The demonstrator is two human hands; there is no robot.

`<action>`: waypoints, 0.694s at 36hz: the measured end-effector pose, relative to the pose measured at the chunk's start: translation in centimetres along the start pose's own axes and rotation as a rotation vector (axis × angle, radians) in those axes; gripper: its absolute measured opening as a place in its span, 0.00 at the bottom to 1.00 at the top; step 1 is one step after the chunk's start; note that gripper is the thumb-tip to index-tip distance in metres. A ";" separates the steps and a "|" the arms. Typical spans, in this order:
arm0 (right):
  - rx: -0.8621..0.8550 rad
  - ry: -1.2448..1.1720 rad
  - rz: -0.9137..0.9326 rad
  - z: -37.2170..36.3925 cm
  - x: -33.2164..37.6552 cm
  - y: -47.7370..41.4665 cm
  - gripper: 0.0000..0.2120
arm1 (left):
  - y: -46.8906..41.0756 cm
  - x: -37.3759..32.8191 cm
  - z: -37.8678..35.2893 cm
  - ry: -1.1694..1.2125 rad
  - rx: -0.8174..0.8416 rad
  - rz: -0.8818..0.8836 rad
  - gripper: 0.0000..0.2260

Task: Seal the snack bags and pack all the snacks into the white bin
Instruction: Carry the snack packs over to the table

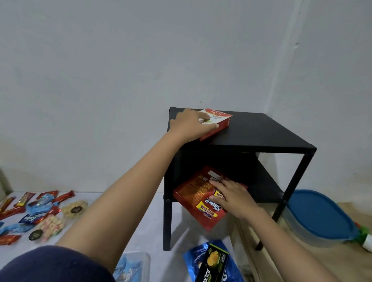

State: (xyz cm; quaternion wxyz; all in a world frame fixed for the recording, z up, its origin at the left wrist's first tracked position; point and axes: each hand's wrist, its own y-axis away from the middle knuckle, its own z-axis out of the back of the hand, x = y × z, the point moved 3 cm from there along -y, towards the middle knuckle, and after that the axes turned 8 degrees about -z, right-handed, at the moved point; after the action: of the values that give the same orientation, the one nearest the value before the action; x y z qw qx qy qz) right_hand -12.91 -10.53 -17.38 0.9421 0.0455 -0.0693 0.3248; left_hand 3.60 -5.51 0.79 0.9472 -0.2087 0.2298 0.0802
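Note:
My left hand [189,125] grips a red and white snack box [219,120] lying on top of a black two-tier shelf [266,133]. My right hand [231,196] rests on a large red snack bag [196,196] that sticks out of the shelf's lower tier, fingers over its upper side. A blue bag [234,279] with a black and green Nextar box [211,267] on it lies in front of the shelf. A clear bin [146,258] holding blue wrapped snacks shows at the bottom, partly hidden by my left arm.
Several red bars, blue packets [38,207] and clear cookie bags [74,208] are spread over the white surface at left. A clear container with a blue lid [318,215] sits on a wooden surface at right, beside a small white and green item [368,240]. A wall stands behind.

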 end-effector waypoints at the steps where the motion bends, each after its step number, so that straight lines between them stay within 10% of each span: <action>1: -0.020 0.017 0.012 -0.1 0.2 0.1 0.28 | 0.1 0.0 0.1 0.002 0.015 0.005 0.23; 25: -0.263 -0.034 0.272 4.3 2.0 9.5 0.22 | 8.2 -3.0 1.0 0.017 -0.173 0.052 0.23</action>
State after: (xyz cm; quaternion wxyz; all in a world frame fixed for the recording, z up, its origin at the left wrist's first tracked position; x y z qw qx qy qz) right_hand -17.66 -2.37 -12.40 0.8861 -0.0822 -0.1324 0.4365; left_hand -0.62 2.11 0.08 0.9214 -0.2842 0.2352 0.1224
